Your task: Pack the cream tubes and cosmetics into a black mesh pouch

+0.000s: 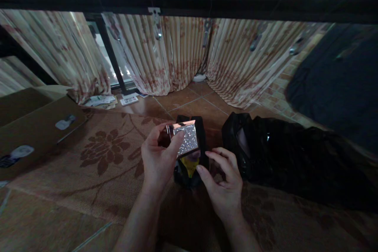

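A small mirror-sided box [190, 141] with a sparkling, crushed-crystal-like face is tilted in my left hand [161, 151], whose thumb presses on that face. Just right of it, my right hand [223, 177] is empty, with thumb and fingers apart. Below the sparkly box stands a black bag or box [202, 136], partly covered by the sparkly box and the right hand. Something yellow with dark print [190, 166] shows in or on the black thing. What exactly the black thing is, I cannot tell.
A cardboard box [38, 126] with open flaps is at the left on the flowered rug [106, 197]. A large black plastic bag [283, 157] lies at the right. Papers [102, 100] lie near the striped curtains [177, 55]. A black bar [189, 2] with hanging clips crosses above.
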{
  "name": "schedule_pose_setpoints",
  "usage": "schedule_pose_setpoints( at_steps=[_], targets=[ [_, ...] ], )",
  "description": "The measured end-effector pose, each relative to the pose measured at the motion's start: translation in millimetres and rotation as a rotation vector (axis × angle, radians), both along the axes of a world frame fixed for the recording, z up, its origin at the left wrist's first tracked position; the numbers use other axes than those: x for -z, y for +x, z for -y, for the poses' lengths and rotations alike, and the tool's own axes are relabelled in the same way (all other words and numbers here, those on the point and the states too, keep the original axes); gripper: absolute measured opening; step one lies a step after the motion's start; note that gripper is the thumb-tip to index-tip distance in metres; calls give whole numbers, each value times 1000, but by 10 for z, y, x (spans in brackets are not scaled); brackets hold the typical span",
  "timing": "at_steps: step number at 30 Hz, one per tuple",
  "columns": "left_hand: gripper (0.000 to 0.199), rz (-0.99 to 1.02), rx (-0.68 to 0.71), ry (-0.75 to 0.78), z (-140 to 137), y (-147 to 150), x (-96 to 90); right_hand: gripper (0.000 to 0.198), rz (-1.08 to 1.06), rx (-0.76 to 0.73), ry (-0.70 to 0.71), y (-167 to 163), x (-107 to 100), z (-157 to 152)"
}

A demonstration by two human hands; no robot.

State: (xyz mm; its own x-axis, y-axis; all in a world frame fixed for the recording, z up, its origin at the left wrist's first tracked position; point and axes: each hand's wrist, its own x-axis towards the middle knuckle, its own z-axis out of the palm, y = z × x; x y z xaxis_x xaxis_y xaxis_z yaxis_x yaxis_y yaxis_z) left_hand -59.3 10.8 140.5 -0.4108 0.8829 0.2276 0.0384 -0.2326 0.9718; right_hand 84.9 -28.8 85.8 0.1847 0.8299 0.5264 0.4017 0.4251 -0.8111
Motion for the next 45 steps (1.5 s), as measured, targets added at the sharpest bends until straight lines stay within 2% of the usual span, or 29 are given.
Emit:
schedule_pose_setpoints(
  at_steps=[6,13,17,20,23,29,34,37,39,45],
  targets=[
    [32,-230,15,-36,7,-3,110,21,-17,15,10,-19,-10,-11],
    [34,-296,63,-24,14,-24,152,19,-31,-24,4,1,-21,-16],
    [31,-270,119,-17,17,-10,119,20,-19,-20,-15,15,1,-19],
    [27,-151,231,-1,22,10,105,28,-16,2,-44,19,17,-24],
    [26,-51,317,-7,30,27,96,35,4,-37,-85,23,11,-21],
    [30,-44,366,1,47,16,39,48,62,-106,-82,30,-45,3],
    [31,-54,448,-27,62,14,5,40,79,-205,-110,-4,-36,-8],
    [31,-63,509,-12,62,12,6,19,10,-186,-101,-17,-16,-28],
    [31,-137,523,6,59,2,9,10,-43,-157,-95,-16,-11,-38],
    [37,-356,546,29,55,-22,24,17,-65,-112,-94,0,-23,-44]
  ],
)
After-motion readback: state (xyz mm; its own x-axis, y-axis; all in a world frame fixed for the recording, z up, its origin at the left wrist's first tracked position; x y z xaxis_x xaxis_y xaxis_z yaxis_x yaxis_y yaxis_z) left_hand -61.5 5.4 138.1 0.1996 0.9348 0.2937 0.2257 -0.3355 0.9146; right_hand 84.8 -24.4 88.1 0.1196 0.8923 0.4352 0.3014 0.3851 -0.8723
